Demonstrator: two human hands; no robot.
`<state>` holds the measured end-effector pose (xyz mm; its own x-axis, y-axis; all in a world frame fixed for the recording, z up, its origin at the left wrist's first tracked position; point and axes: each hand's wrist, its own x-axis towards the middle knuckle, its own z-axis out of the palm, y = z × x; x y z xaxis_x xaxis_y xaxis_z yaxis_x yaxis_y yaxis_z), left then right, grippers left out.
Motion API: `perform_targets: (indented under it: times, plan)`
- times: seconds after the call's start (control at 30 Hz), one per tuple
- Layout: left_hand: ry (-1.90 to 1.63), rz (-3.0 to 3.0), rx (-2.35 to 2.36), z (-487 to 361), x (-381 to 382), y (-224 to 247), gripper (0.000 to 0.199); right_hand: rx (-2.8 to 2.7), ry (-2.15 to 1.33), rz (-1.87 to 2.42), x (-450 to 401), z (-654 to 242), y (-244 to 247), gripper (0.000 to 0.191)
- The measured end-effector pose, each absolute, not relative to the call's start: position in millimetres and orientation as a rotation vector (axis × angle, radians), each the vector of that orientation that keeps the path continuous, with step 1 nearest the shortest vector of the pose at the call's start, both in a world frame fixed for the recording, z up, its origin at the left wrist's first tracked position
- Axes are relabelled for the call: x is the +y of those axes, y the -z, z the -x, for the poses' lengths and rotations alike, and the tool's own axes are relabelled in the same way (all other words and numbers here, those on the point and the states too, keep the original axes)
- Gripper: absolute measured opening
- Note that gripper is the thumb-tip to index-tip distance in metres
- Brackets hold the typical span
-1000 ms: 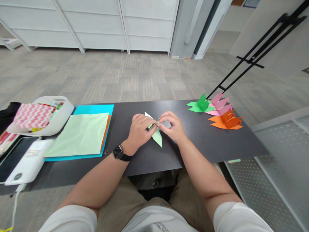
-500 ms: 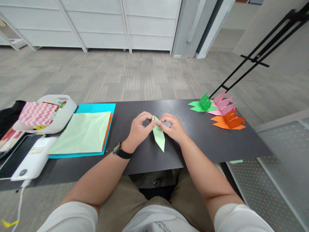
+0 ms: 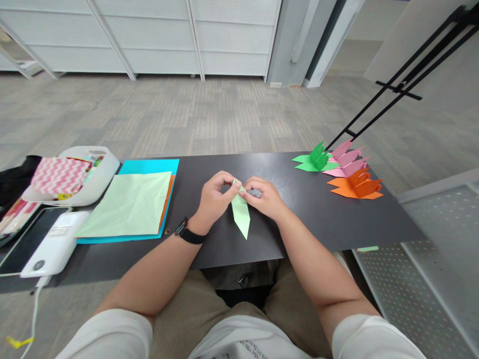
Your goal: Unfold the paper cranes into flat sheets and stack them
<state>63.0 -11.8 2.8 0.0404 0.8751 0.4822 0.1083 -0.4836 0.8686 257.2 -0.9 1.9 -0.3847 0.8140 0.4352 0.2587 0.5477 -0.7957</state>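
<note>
Between my hands, over the middle of the dark table (image 3: pixel 194 199), is a narrow folded piece of pale green paper (image 3: pixel 241 215), its pointed end toward me. My left hand (image 3: pixel 218 196), below a wrist with a black watch, pinches the upper left of the paper between thumb and fingers. Opposite it, my right hand (image 3: pixel 264 196) is closed on the upper right edge, thumb and fingertips together. The fingers partly cover the paper's top end, so its folds there are hard to make out.
To the left lie sheets of pale green paper (image 3: pixel 129 204) over orange and blue paper (image 3: pixel 149 165). Beside them are a white basket (image 3: pixel 101 174), a white power bank (image 3: pixel 56 244) and a tablet (image 3: pixel 30 239). Green (image 3: pixel 314 159), pink (image 3: pixel 346 162) and orange (image 3: pixel 355 184) folded paper figures stand at the right.
The folded paper has turned slightly, its lower point swinging to the left. Both hands have shifted a little left and remain closed on the paper.
</note>
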Motion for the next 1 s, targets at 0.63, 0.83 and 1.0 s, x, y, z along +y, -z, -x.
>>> perform_targets:
  times: [0.63, 0.83, 1.0]
  plan:
    - [-1.594, -1.519, 1.0, -49.4, -0.9, -2.1, 0.028, -1.497, -1.114, 1.068, 4.3, -258.3, 0.8, 0.036]
    - [-1.33, -2.34, 1.019, -49.1, -9.4, -12.0, 0.032, -0.956, -1.395, 1.1, 14.1, -272.0, -2.0, 0.044]
    - [-1.234, -2.457, 1.013, -53.3, -11.5, -9.4, 0.017, -0.962, -1.452, 1.068, 11.1, -269.2, -5.5, 0.048]
